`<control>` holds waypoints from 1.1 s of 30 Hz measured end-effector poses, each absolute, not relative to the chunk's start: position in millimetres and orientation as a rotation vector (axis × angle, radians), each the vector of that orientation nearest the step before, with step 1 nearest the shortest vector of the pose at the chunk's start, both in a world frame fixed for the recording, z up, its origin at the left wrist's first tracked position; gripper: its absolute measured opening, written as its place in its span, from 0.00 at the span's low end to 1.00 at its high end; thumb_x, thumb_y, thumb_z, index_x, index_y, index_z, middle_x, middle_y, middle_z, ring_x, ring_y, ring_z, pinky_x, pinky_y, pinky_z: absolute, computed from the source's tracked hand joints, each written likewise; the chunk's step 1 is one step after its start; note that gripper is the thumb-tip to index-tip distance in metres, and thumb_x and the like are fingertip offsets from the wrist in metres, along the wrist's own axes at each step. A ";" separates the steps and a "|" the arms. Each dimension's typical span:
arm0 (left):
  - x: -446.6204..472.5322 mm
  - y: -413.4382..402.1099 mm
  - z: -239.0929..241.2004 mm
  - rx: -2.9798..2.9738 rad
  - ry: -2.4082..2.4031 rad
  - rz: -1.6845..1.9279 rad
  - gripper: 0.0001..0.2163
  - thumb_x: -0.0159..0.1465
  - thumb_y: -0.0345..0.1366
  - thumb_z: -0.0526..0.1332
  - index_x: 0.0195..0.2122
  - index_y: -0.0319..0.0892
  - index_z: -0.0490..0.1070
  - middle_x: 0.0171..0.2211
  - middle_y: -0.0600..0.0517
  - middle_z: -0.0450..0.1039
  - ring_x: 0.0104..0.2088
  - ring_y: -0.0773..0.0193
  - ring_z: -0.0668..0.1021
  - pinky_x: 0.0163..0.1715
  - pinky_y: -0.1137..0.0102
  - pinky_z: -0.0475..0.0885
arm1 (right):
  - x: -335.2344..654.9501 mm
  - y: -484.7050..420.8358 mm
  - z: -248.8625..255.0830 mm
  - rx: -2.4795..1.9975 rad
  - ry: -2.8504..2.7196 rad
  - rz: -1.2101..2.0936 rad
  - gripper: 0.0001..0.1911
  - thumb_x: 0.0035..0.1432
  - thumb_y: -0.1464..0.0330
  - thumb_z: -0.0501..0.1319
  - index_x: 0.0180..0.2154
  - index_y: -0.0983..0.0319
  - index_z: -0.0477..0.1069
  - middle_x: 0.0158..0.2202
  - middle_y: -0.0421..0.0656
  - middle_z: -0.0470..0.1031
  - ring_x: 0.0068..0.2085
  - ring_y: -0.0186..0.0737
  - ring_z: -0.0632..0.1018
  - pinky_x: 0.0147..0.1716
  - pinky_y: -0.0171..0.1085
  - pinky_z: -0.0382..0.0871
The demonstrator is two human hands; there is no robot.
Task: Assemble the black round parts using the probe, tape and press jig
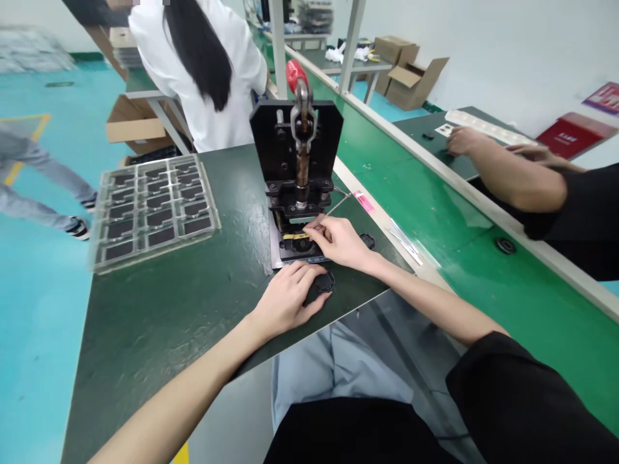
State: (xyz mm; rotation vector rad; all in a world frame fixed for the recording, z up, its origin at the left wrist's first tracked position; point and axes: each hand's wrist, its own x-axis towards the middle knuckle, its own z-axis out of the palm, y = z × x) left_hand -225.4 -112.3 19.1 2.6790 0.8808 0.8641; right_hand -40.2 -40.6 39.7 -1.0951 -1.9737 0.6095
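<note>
My left hand lies on the bench with thumb and fingers curved round the edge of a round black part. At the base of a black hand press, my right hand is closed in a pinch. A thin metal tool that looks like tweezers sticks out above its fingers. Beside those fingertips, a yellow strip lies across the press's lower fixture; a dark round shape under it is partly covered by the hand. Another round black part rests right of my right wrist.
A clear compartment tray of dark pieces stands on the left of the green bench. To the right runs a green conveyor carrying a black part. Co-workers stand ahead and across it. Thin strips lie on its near rail.
</note>
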 end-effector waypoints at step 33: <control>-228.5 -114.5 18.7 2.560 0.968 0.753 0.19 0.70 0.47 0.64 0.55 0.39 0.68 0.45 0.44 0.76 0.47 0.55 0.81 0.48 0.62 0.79 | 1.0 -87.7 39.3 -1.098 -1.729 0.617 0.14 0.71 0.58 0.61 0.36 0.60 0.71 0.31 0.42 0.76 0.31 0.38 0.81 0.32 0.36 0.75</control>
